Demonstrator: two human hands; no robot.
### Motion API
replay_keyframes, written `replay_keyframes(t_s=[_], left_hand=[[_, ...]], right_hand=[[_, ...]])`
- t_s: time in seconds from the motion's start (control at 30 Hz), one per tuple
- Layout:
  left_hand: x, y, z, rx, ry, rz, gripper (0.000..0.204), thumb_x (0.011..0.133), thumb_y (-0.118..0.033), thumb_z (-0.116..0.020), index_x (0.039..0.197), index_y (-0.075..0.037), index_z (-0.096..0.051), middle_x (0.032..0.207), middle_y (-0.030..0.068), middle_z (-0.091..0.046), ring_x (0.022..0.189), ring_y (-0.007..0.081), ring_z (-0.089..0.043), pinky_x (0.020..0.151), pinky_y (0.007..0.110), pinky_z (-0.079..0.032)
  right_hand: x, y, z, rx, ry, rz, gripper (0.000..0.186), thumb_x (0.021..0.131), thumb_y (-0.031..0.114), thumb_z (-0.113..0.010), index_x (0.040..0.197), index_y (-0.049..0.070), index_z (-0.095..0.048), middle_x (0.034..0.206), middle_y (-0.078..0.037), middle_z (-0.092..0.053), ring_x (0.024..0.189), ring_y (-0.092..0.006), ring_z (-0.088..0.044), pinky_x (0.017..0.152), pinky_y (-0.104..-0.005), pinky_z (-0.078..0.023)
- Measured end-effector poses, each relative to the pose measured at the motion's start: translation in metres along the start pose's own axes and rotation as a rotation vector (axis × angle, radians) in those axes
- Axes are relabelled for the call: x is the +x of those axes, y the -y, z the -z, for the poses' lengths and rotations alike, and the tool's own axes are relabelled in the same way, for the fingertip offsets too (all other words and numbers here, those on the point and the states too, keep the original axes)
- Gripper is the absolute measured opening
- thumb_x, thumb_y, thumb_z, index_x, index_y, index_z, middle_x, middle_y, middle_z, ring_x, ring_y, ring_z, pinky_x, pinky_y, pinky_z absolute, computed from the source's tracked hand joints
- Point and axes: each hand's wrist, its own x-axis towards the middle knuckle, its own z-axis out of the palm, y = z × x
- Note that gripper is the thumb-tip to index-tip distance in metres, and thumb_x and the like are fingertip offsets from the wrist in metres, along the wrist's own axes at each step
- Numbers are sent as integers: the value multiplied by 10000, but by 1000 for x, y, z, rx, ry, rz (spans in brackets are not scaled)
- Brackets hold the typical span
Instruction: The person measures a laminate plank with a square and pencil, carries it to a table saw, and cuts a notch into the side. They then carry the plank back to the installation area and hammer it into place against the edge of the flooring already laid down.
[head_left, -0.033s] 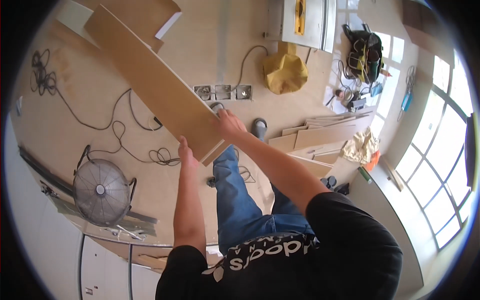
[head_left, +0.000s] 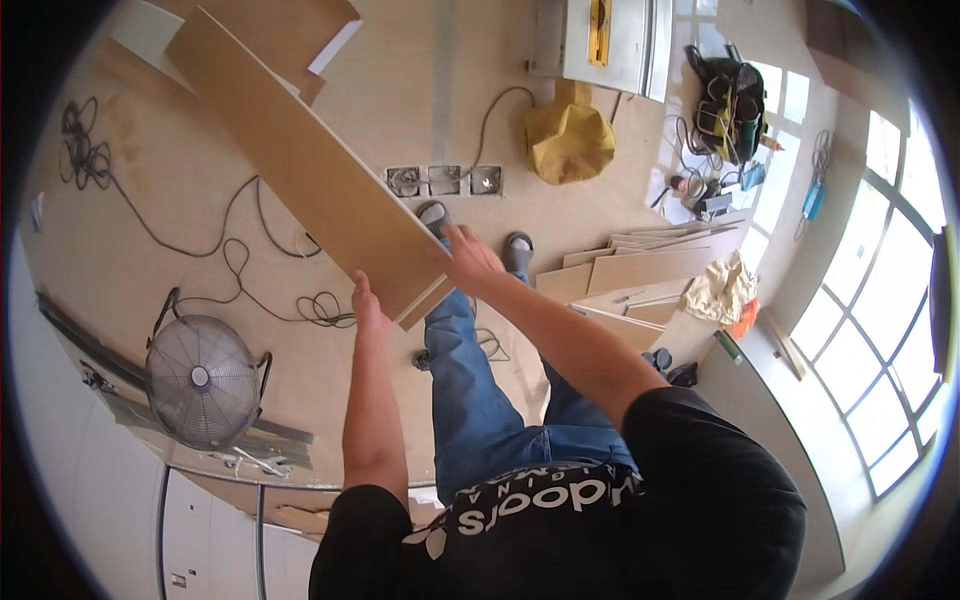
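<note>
Board (head_left: pixel 305 170), upper left to centre: left hand (head_left: pixel 370 304), right hand (head_left: pixel 470 263) clasping opposite edges. Likely step: steadying; next wants even grip.

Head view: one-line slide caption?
Left hand and right hand on a long brown board, round fan at left.

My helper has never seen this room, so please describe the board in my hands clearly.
From the round fan, lower left, look up and right. The long brown board slants from upper left down to the left hand and right hand. Unlike the piled boards at right, it is held.
</note>
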Motion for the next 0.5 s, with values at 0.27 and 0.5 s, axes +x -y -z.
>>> replay_keyframes(t_s=[0.27,0.5], left_hand=[[-24,-34,44,88,-92,-16,742,994,-550,-565,1481,-9,-418,1486,117,-498,1332,306,-504,1093,466,-438],[-52,-56,38,125,-84,-10,760,986,-562,-571,1484,-10,-415,1498,119,-491,1346,289,-494,1108,464,-420]], right_hand=[[-294,-147,131,-284,651,274,389,951,459,-602,837,98,-692,907,-143,-684,895,-348,-657,770,-469,-534],[-328,-180,199,-289,840,-164,581,1025,553,-427,836,77,-702,875,-191,-704,904,-412,-664,798,-507,-522]])
